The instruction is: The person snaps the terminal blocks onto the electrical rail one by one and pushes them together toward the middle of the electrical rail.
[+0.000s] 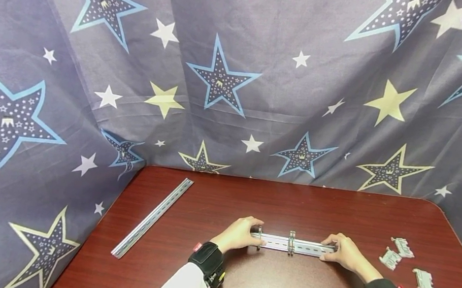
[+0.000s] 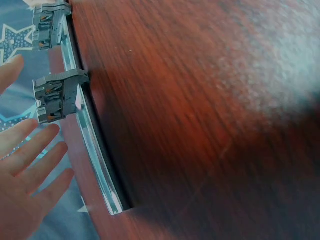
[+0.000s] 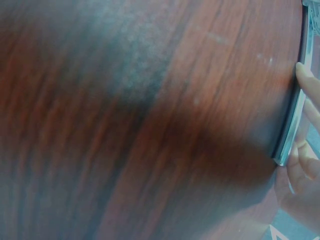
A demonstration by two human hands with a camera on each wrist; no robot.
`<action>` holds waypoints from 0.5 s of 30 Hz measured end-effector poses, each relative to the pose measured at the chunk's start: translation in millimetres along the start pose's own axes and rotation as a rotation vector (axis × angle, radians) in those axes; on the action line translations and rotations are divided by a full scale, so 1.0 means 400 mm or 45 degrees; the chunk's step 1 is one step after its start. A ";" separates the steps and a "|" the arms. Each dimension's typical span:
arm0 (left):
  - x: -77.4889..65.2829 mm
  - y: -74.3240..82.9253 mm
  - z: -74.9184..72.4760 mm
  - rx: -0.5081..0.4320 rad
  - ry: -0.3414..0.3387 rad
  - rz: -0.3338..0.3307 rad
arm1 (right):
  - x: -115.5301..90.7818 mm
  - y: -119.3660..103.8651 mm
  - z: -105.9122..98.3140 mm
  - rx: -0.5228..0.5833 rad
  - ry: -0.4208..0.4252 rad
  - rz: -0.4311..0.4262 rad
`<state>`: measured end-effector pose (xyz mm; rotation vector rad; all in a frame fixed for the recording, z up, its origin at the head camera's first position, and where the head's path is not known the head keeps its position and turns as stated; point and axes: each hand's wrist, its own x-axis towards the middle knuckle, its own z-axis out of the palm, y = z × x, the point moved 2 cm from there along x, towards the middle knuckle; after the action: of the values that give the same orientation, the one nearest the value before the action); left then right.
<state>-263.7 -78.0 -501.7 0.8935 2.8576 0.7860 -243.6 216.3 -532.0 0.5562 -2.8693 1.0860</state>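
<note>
A slotted metal DIN rail (image 1: pixel 275 243) lies crosswise on the table between the two hands. Grey terminal blocks sit on it: one near its left part (image 2: pixel 57 97), others at its middle (image 1: pixel 291 243). My left hand (image 1: pixel 239 235) is around the left block, thumb on the near side and fingers spread loosely beyond; the left wrist view shows a gap between fingertips and block. At the rail's right end, my right hand (image 1: pixel 345 253) grips the rail, its thumb (image 3: pixel 307 82) on the near edge and its fingers behind.
A second, longer DIN rail (image 1: pixel 153 217) lies slanted on the left of the brown table (image 1: pixel 214 196). On the right are several loose pale terminal blocks (image 1: pixel 424 281). A star-patterned cloth (image 1: pixel 233 129) hangs behind the table's far edge.
</note>
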 end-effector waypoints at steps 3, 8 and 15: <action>-0.003 -0.007 0.003 -0.012 -0.012 -0.012 | 0.000 0.001 0.002 -0.004 -0.003 0.002; -0.004 -0.013 0.010 -0.012 -0.022 -0.029 | -0.001 0.001 0.001 0.000 0.006 -0.005; -0.005 -0.015 0.018 -0.025 -0.029 -0.037 | 0.000 0.004 0.002 0.002 0.013 -0.011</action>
<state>-263.7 -80.1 -511.0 0.8514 2.8316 0.7938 -243.9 217.0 -533.7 0.5611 -2.8548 1.0872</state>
